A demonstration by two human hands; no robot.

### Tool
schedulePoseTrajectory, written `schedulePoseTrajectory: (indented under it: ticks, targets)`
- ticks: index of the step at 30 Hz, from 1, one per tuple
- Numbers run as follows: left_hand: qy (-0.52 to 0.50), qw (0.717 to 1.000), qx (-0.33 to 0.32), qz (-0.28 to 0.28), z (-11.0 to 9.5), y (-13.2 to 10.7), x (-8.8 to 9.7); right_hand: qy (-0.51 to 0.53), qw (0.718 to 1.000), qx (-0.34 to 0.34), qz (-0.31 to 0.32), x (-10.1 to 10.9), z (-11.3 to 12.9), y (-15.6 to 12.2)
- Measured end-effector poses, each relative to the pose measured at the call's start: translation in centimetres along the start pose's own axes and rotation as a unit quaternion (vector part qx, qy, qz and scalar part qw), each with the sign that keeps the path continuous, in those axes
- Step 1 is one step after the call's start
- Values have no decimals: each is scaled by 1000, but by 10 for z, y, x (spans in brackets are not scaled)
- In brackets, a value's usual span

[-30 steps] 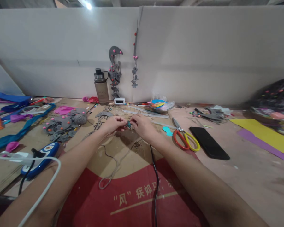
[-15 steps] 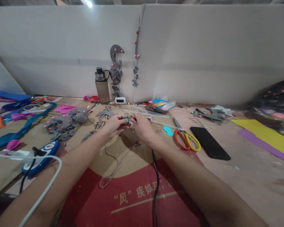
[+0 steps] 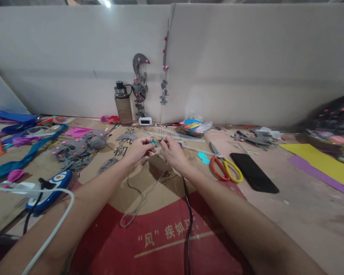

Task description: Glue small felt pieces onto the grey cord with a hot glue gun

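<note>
My left hand (image 3: 140, 151) is closed in a pinch on a small teal piece (image 3: 154, 142), which looks like a cut-out and is partly covered by my fingers. Close beside it on the right, my right hand (image 3: 173, 152) has thumb and finger pressed together, and what they grip is too small to make out. A grey yarn strand (image 3: 143, 199) loops over the cardboard below and rises towards my hands, where its upper end is lost. Teal cut-outs (image 3: 203, 157) lie to the right of my right hand, by the scissors (image 3: 224, 168) with one red and one yellow handle.
A black phone (image 3: 253, 172) lies right of the scissors. Grey felt pieces with pompoms (image 3: 74, 149) and coiled grey yarn (image 3: 108, 165) are at left. A bottle (image 3: 123, 105) stands by the wall. A black cable (image 3: 190, 221) and white cable (image 3: 54, 233) cross the near side.
My fingertips have drawn slightly apart, my right hand shifting a little right. The upper part of the yarn strand has moved right too. The teal piece stays in my left hand.
</note>
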State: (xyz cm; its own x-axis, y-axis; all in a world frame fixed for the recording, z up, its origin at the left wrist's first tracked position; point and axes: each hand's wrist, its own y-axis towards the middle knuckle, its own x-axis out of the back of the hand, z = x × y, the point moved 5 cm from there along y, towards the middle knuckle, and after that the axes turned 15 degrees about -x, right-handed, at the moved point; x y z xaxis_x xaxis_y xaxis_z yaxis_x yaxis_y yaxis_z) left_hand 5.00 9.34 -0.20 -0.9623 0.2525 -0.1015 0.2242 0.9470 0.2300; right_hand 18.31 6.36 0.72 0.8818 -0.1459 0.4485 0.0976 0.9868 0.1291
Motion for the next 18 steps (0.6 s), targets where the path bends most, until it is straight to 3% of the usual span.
schedulePoseTrajectory:
  ticks: [10,18]
  targets:
    - [-18,1000,1,-24,-1,-1,1,-60,992,99,-56,8,11,-3]
    - [-39,999,15,12,-2,-6,-8,-159,980,93,-79,7,4,1]
